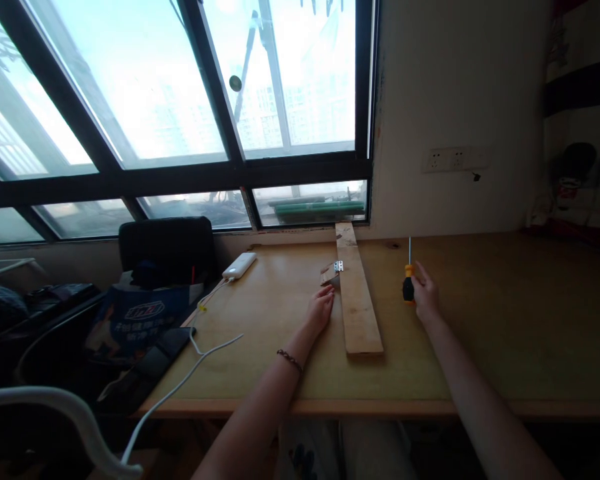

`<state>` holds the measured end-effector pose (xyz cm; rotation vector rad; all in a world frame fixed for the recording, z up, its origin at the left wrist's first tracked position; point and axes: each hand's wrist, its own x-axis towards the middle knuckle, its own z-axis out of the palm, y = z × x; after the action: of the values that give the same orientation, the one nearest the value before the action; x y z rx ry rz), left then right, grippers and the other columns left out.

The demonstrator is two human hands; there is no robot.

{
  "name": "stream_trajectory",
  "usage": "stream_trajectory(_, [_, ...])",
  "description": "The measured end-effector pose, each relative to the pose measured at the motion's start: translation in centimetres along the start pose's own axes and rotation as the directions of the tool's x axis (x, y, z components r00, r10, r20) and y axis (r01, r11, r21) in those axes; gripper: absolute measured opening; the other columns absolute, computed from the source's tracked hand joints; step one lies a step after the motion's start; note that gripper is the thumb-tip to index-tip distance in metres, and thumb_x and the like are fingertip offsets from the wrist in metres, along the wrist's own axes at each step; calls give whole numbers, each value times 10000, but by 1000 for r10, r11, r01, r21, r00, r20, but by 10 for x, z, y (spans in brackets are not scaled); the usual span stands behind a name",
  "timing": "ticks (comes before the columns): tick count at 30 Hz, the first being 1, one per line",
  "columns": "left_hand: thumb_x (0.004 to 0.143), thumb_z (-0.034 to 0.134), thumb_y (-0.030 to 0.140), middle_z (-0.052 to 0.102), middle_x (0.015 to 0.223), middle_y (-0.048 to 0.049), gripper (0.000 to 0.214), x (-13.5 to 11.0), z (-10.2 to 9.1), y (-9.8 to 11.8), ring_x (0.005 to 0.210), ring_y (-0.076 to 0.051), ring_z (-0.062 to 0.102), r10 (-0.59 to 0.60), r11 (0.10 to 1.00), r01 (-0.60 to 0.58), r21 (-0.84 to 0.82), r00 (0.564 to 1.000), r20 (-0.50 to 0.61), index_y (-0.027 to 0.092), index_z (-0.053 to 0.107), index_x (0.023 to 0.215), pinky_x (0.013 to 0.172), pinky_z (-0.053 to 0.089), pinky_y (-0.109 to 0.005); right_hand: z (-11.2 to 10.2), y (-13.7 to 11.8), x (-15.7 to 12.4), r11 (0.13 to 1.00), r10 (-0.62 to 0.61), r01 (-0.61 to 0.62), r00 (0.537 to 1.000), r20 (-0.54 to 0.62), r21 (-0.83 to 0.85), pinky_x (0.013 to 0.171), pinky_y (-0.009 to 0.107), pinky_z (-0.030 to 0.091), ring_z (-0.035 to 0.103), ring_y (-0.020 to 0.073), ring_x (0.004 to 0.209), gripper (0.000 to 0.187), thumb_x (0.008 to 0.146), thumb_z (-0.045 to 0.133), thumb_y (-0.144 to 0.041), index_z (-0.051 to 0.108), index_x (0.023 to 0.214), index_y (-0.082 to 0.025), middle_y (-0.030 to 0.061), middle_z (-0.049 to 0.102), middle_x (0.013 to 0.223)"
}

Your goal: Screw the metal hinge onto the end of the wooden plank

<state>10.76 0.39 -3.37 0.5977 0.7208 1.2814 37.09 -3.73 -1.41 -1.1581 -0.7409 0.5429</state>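
A long wooden board (361,303) lies on the table, its far end close to the window wall. On its left edge a metal hinge (339,265) joins it to a small piece of wood (327,275), which looks slightly tilted. My left hand (321,308) is closed with its fingers at the near edge of that small piece; the fingertips are partly hidden. To the right of the board, my right hand (425,293) grips a screwdriver (409,283) with a black and yellow handle. Its shaft points up and away, with the tip touching nothing I can see.
A white power bank (239,265) with a white cable (195,347) rests at the table's left. Beyond that side stand a black chair (166,250) and a blue bag (140,320). Sockets (447,159) are on the wall, and the table's front edge (380,407) runs below my forearms.
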Motion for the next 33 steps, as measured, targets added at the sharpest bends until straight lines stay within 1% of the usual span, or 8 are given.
stream_trajectory(4, [667,521,-80,651,863,-75,262,-3,0,0,1008,-149,578,-16,1000,17,-13,999,41,127,634,780,1006,357,-279,9,-2,-9,915,184,-243,962,202,322,601,328,536,632,157,658,377,642,645,-290,625,1008,-204,30,659,816])
stream_trajectory(7, [681,517,-70,652,855,-72,252,-5,-2,1,912,-128,608,-25,999,27,-25,997,68,127,632,789,975,387,-259,10,-8,-13,843,230,-359,914,335,399,685,345,547,657,184,760,278,654,614,-205,648,930,-198,54,679,816])
stream_trajectory(11, [686,525,-56,642,877,-81,222,0,-4,2,863,-124,618,-61,994,69,-91,994,86,117,604,800,908,438,-235,13,-12,-15,829,186,-384,875,447,406,754,332,532,642,196,887,345,631,601,-139,641,969,-196,68,691,883])
stream_trajectory(17, [749,463,7,624,944,-125,176,24,4,2,905,-160,615,-224,932,270,-242,954,201,102,573,849,838,489,-260,21,-11,-21,897,67,-245,898,435,367,819,311,505,622,153,886,553,523,706,-108,610,1051,-241,7,670,926])
stream_trajectory(19, [768,459,40,629,923,-120,158,32,7,0,868,-158,622,-210,918,261,-299,959,190,99,573,860,810,499,-258,22,-12,-24,902,51,-221,908,417,371,837,321,499,614,130,847,539,534,722,-151,605,1049,-258,-16,653,895])
stream_trajectory(24, [753,508,54,637,796,-73,112,49,13,-5,763,-134,628,-113,920,113,-376,993,21,141,566,792,753,504,-244,25,-18,-28,893,53,-202,935,351,403,857,291,488,580,79,758,494,551,751,-188,589,1007,-286,-66,578,776])
stream_trajectory(29, [770,498,77,645,779,-69,111,71,21,-7,749,-133,627,-89,922,89,-376,996,17,145,583,796,772,494,-263,28,-22,-32,893,69,-195,950,305,406,724,241,520,543,58,663,362,579,752,-264,592,904,-260,-55,566,836])
stream_trajectory(33, [806,475,131,655,781,-80,122,89,25,-11,732,-140,628,-130,920,150,-361,988,80,125,597,808,786,495,-283,37,-33,-27,926,13,-125,954,299,357,513,195,463,471,60,503,316,641,709,-338,617,911,-202,-66,480,550])
